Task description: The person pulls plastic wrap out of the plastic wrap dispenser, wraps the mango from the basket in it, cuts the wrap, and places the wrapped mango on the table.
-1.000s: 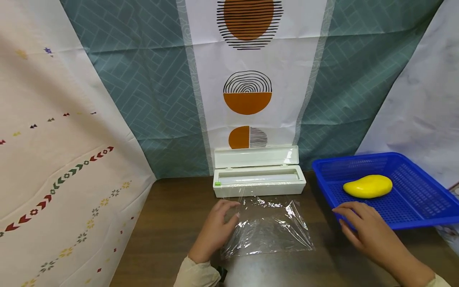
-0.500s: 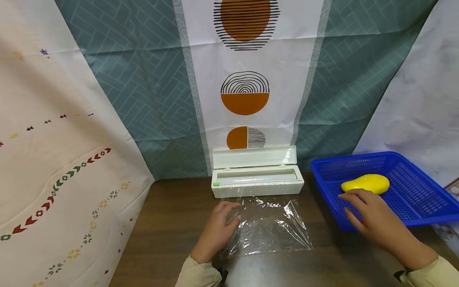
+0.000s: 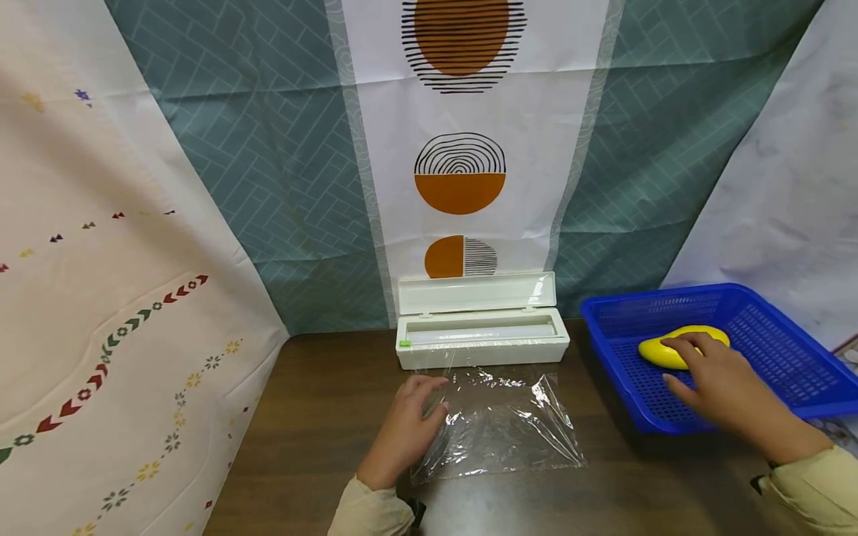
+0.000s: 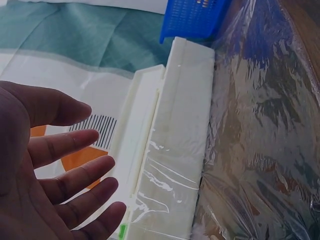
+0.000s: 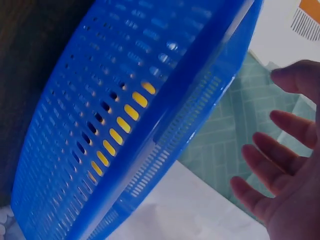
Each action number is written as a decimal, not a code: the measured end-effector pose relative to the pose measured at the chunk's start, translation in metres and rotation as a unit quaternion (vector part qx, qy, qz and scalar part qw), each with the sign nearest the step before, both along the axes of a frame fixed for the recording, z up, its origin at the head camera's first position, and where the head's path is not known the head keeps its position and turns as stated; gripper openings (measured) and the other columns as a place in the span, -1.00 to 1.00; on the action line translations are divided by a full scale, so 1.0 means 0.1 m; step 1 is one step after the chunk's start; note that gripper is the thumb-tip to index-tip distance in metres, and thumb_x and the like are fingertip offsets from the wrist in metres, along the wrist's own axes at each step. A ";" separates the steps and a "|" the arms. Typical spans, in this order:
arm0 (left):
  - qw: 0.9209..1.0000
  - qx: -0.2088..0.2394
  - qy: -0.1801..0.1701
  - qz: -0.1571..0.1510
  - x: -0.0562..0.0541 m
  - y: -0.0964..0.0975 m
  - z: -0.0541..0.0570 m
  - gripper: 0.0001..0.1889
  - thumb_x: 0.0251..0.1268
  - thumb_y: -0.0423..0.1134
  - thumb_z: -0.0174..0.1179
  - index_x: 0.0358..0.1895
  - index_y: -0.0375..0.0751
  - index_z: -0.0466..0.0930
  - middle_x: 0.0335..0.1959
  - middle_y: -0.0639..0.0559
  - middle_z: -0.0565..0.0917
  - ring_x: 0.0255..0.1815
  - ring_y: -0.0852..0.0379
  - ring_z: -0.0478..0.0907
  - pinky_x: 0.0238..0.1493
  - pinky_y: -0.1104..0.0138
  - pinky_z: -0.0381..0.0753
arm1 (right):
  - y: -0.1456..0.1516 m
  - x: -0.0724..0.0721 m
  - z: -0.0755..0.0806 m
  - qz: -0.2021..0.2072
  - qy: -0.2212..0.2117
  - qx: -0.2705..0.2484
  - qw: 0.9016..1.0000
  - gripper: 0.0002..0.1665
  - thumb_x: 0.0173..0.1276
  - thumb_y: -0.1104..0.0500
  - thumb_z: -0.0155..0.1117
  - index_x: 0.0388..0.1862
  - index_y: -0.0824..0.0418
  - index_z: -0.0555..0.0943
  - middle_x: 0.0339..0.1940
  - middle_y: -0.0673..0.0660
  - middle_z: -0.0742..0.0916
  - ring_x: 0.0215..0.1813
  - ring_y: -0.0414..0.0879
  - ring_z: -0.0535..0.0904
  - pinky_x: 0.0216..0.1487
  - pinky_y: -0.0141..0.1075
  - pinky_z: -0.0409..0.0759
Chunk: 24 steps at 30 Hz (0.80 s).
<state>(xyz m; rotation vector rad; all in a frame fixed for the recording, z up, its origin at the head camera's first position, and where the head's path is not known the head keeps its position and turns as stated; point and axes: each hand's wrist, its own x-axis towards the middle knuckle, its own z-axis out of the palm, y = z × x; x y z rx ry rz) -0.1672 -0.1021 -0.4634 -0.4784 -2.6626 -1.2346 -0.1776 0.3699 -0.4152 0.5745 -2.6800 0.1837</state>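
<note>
So the right hand [image 3: 731, 383] is hovering over the blue basket [image 3: 660, 311], thumb and fingers well apart and gently bent, holding nothing. The yellow fruit [image 3: 655, 354] is lying inside the basket, just beyond the fingertips and partly hidden behind them in the head view; honestly can't tell if they're touching. Left hand [image 3: 405, 428] is by the left edge of the clear film [image 3: 503, 435], fingers loosely spread, also holding nothing; can't tell about contact there either. Film's flat on the wooden table [image 3: 322, 417], running from the white dispenser [image 3: 482, 353], lid up.
</note>
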 end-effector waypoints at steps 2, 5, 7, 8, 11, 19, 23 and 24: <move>1.000 -0.002 0.000 0.001 0.00 0.00 0.00 -0.63 0.40 -0.30 0.29 0.24 -0.14 0.66 0.12 0.00 0.59 0.23 -0.07 0.52 0.20 -0.06 0.53 | 0.03 -0.03 0.00 0.001 0.001 0.004 1.000 -0.25 -0.01 0.25 0.65 0.17 0.43 0.56 0.04 0.49 0.61 -0.06 0.45 0.60 -0.18 0.36 0.53; 1.000 -0.003 0.001 0.002 -0.01 0.01 -0.01 -0.63 0.40 -0.31 0.29 0.24 -0.16 0.66 0.12 -0.02 0.59 0.23 -0.07 0.52 0.21 -0.07 0.53 | 0.07 -0.09 -0.02 0.003 0.010 0.004 1.000 -0.25 -0.03 0.25 0.64 0.17 0.40 0.56 0.02 0.47 0.61 -0.07 0.43 0.59 -0.22 0.35 0.52; 1.000 -0.005 0.000 0.003 -0.02 0.01 -0.02 -0.63 0.39 -0.31 0.30 0.24 -0.17 0.65 0.12 -0.02 0.59 0.24 -0.08 0.51 0.21 -0.07 0.53 | 0.09 -0.13 -0.02 0.004 0.015 0.002 1.000 -0.24 -0.05 0.25 0.64 0.17 0.40 0.55 0.01 0.48 0.62 -0.09 0.42 0.59 -0.22 0.34 0.52; 1.000 -0.005 -0.003 0.003 -0.02 0.02 -0.02 -0.63 0.39 -0.32 0.29 0.24 -0.16 0.65 0.12 -0.03 0.59 0.24 -0.08 0.51 0.21 -0.07 0.53 | 0.10 -0.15 -0.02 0.005 0.016 0.001 1.000 -0.24 -0.05 0.25 0.64 0.16 0.41 0.56 -0.01 0.49 0.62 -0.10 0.41 0.59 -0.22 0.34 0.52; 1.000 -0.007 -0.009 0.001 -0.01 0.02 -0.03 -0.63 0.40 -0.31 0.29 0.25 -0.18 0.64 0.13 -0.05 0.59 0.26 -0.10 0.50 0.22 -0.09 0.53 | 0.12 -0.22 -0.01 0.002 0.006 0.007 1.000 -0.22 -0.04 0.22 0.65 0.17 0.45 0.56 -0.04 0.52 0.61 -0.15 0.40 0.59 -0.23 0.32 0.54; 1.000 -0.015 -0.011 0.003 -0.01 0.03 -0.04 -0.63 0.39 -0.34 0.29 0.24 -0.20 0.64 0.14 -0.09 0.58 0.25 -0.12 0.49 0.21 -0.09 0.53 | 0.21 -0.38 0.02 -0.019 -0.046 0.026 0.998 -0.22 0.08 0.11 0.63 0.22 0.45 0.55 -0.01 0.53 0.60 -0.12 0.41 0.59 -0.19 0.32 0.55; 1.000 -0.018 -0.012 0.004 -0.01 0.04 -0.04 -0.63 0.40 -0.33 0.28 0.24 -0.21 0.63 0.13 -0.09 0.58 0.25 -0.12 0.48 0.21 -0.10 0.53 | 0.27 -0.45 0.03 -0.033 -0.080 0.027 0.996 -0.22 0.17 0.07 0.59 0.26 0.46 0.53 0.04 0.56 0.58 -0.03 0.46 0.57 -0.10 0.39 0.51; 1.000 -0.018 -0.013 0.005 -0.02 0.04 -0.04 -0.63 0.39 -0.33 0.29 0.24 -0.21 0.63 0.13 -0.10 0.58 0.25 -0.13 0.48 0.21 -0.10 0.53 | 0.28 -0.47 0.03 -0.039 -0.093 0.029 0.995 -0.22 0.20 0.06 0.57 0.28 0.47 0.52 0.07 0.57 0.58 -0.01 0.47 0.57 -0.07 0.40 0.50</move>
